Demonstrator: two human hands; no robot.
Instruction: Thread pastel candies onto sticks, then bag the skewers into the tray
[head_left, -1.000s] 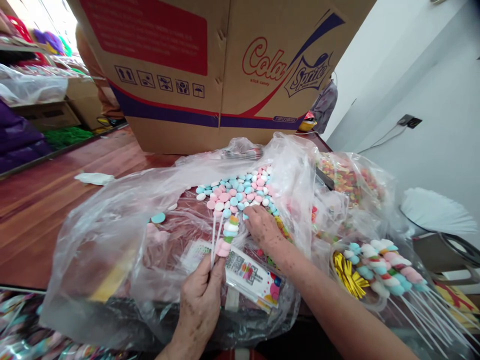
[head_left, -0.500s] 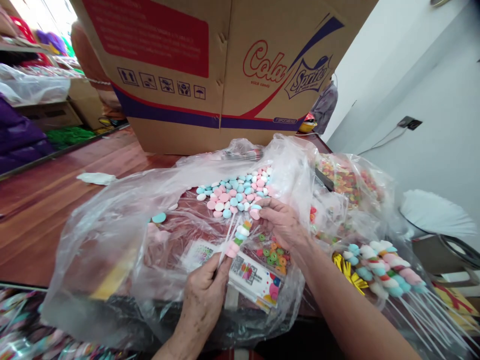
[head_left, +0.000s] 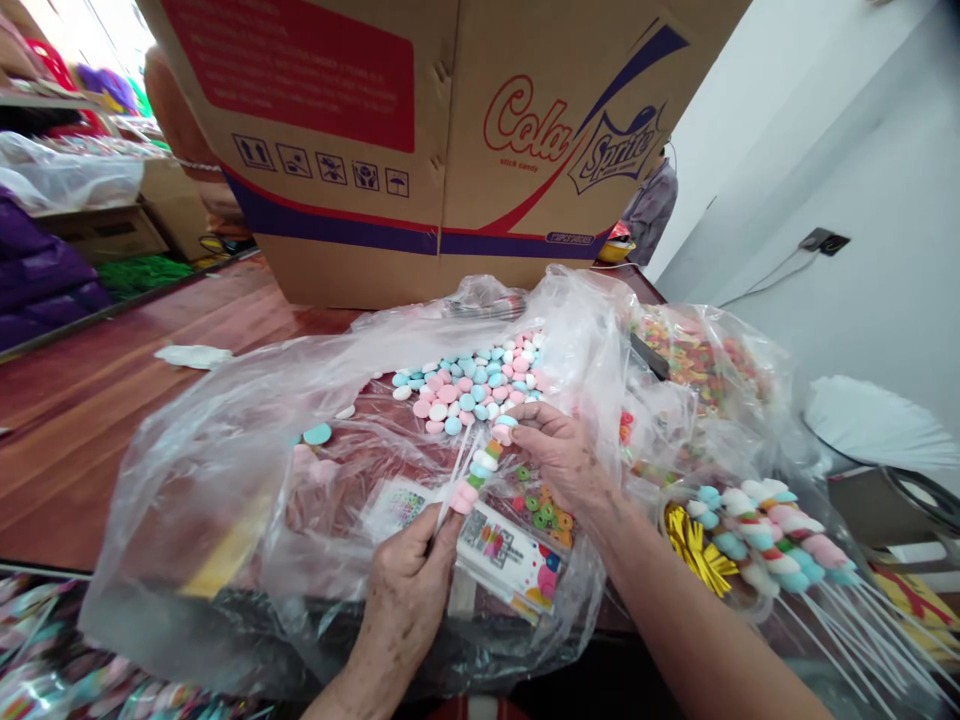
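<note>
My left hand point(head_left: 412, 570) is closed around white sticks point(head_left: 457, 470), one of them threaded with a row of candies point(head_left: 476, 480) in pink, green, blue, white and orange. At the upper end of that row, my right hand point(head_left: 559, 450) pinches a pink and blue marshmallow point(head_left: 503, 430) between thumb and fingers. It looks to be touching the top of the row; whether the stick enters it I cannot tell. Just beyond lies a pile of pink, blue and white marshmallows point(head_left: 472, 385). Ring-shaped gummies point(head_left: 547, 510) in green, orange and red lie below my right hand.
A large cardboard box point(head_left: 442, 150) stands at the back of the wooden table point(head_left: 90, 430). Clear plastic bags point(head_left: 195, 450) spread over the work area. Printed cards point(head_left: 510, 560) lie under my hands. Finished candy skewers point(head_left: 780, 530) and gold twist ties point(head_left: 697, 550) are at the right.
My right hand has moved slightly left and down, bringing the marshmallow from the pile's edge to the top of the candy row. The left hand stays almost still.
</note>
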